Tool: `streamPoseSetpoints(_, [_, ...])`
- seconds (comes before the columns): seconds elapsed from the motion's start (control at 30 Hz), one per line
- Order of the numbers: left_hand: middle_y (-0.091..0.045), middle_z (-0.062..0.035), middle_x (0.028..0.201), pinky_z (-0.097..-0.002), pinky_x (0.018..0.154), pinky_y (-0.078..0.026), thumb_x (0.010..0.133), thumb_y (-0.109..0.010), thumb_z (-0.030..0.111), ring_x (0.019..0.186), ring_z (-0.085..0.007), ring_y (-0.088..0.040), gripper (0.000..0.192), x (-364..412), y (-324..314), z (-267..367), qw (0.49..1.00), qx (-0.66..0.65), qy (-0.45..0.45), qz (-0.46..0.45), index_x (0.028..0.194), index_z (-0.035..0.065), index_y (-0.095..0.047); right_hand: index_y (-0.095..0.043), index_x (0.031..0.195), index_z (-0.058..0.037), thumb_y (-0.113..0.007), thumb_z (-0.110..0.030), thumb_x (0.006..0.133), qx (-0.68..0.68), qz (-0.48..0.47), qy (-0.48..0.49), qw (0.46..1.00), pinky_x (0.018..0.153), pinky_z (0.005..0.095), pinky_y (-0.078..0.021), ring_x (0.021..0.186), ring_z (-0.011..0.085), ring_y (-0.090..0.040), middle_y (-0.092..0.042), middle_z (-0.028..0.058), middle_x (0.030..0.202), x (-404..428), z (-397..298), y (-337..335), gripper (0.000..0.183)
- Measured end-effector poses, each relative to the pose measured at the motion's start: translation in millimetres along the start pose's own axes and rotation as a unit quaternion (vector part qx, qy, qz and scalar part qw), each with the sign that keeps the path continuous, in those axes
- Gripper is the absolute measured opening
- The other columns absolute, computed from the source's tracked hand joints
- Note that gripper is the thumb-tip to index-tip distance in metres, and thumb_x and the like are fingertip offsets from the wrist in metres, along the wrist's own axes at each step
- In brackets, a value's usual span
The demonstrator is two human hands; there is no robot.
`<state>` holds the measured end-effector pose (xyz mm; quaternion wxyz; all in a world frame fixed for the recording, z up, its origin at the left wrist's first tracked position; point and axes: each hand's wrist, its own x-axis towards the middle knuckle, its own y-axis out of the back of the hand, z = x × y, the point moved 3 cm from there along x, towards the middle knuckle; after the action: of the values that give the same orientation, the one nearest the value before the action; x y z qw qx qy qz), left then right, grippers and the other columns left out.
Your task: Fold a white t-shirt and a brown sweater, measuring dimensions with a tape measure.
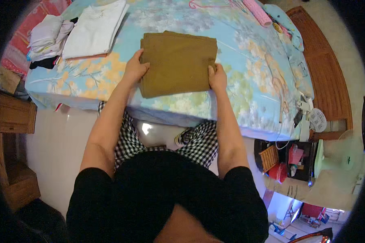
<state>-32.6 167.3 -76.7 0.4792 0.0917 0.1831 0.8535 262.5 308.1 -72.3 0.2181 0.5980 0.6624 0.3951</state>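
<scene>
A brown garment (178, 63), folded into a neat rectangle, is between my two hands over the front part of the bed. My left hand (136, 67) grips its left edge, thumb on top and fingers underneath. At the opposite edge, my right hand (218, 76) has the lower right side pinched the same way. Whether the garment rests on the sheet or is slightly raised, I cannot tell. To the left lies a folded white garment (92, 30) with an orange-brown cloth edge showing beneath it.
Folded light clothes (47, 35) and a black cloth (44, 63) lie at the bed's left. A pink hanger (211, 4) and a pink roll (257, 12) are at the back. Eyeglasses (303, 69) and a belt (281, 91) lie right, above a small fan (319, 159). The floral bedsheet (176, 111) drops near my knees.
</scene>
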Motion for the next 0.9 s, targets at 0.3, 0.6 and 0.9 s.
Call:
streamPoseSetpoints(0.3, [-0.044, -0.0160, 0.136, -0.0444, 0.097, -0.040, 0.079, -0.067, 0.030, 0.125, -0.0322, -0.043, 0.058, -14, -16, 104, 0.891, 0.330, -0.295, 0.102, 0.130, 0.0127, -0.048, -0.053, 0.120, -0.0041, -0.055, -0.023, 0.085, 0.027, 0.072, 0.306, 0.949, 0.097, 0.0446, -0.0377, 0.118, 0.0401, -0.045, -0.050, 0.0202, 0.127, 19, -81, 26, 0.039])
streamPoseSetpoints(0.6, [-0.028, -0.0117, 0.149, -0.0567, 0.108, -0.014, 0.090, -0.038, 0.056, 0.138, -0.0280, -0.025, 0.060, 20, -65, 37, 0.863, 0.447, -0.235, 0.020, 0.141, 0.0234, -0.038, -0.036, 0.140, -0.0139, -0.044, -0.053, 0.088, -0.055, -0.041, 0.232, 0.970, 0.108, 0.0537, -0.0182, 0.138, 0.0346, -0.020, -0.025, 0.0142, 0.149, 48, -52, -47, 0.066])
streamPoseSetpoints(0.9, [-0.033, -0.0087, 0.147, -0.0544, 0.109, -0.016, 0.092, -0.039, 0.050, 0.136, -0.0251, -0.029, 0.054, 23, -63, 40, 0.863, 0.431, -0.255, 0.064, 0.139, 0.0226, -0.040, -0.039, 0.136, -0.0052, -0.047, -0.047, 0.088, -0.027, 0.011, 0.182, 0.983, 0.105, 0.0517, -0.0248, 0.135, 0.0356, -0.025, -0.028, 0.0167, 0.146, 49, -48, -43, 0.064])
